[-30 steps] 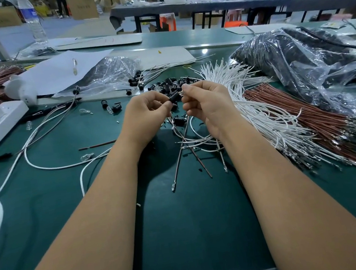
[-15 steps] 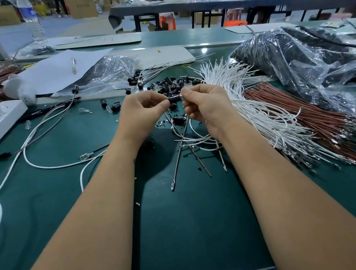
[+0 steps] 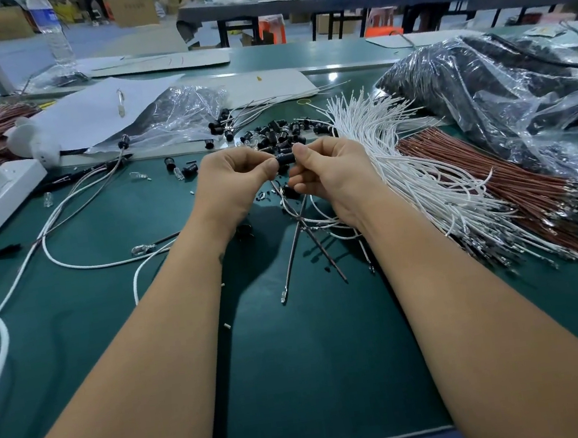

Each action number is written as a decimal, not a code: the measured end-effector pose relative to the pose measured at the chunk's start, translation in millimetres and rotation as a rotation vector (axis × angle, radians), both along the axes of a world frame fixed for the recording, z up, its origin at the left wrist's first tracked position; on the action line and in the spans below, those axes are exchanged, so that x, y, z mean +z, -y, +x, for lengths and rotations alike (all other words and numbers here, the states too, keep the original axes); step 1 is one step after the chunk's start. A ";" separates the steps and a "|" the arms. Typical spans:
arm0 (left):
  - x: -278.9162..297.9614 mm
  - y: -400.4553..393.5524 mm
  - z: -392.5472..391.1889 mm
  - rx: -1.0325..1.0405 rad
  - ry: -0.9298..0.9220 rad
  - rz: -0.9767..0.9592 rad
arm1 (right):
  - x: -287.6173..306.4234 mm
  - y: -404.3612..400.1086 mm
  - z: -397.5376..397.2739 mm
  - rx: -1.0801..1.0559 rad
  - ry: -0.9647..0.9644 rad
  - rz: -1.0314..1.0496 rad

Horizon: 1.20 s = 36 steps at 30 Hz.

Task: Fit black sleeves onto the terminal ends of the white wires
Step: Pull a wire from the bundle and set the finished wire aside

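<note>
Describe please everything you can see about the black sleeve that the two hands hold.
The black sleeve is a small dark tube that looks like plastic or rubber, with a faint shine. It lies roughly level, raised above the green table, between the two hands. The left hand pinches its left end and the right hand pinches its right end, thumb on top. Its ends are hidden by fingers, so whether a wire is already inside cannot be told. More loose sleeves lie just behind it.

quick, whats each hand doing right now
Left hand: fingers pinch the black sleeve.
Right hand: fingers pinch the same black sleeve; a wire in it cannot be told.
</note>
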<state>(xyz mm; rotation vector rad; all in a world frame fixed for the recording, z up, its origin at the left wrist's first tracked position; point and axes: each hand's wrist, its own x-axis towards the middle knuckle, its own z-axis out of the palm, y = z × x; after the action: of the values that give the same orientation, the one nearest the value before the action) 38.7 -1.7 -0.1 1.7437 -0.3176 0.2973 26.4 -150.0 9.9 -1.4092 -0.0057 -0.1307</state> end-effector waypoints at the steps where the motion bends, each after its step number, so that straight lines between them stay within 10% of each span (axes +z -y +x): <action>1: 0.0 -0.3 0.4 0.000 0.004 -0.005 | -0.3 -0.8 -0.1 0.011 0.006 0.011; 16: 10.0 5.6 3.3 0.044 0.068 -0.015 | 7.1 -4.5 -1.3 -0.052 0.127 -0.086; 30: 8.7 -46.6 2.4 0.114 -0.073 0.493 | 3.0 5.0 2.3 -0.241 0.198 -0.256; 36: 11.7 -71.3 5.3 0.503 0.078 0.365 | -2.9 -3.4 2.1 -0.169 0.308 -0.711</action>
<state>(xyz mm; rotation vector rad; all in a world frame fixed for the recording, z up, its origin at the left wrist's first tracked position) 44.0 69.6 11.6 2.1649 0.0227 0.7062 28.5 -146.6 7.0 -2.0848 -0.2060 -0.5241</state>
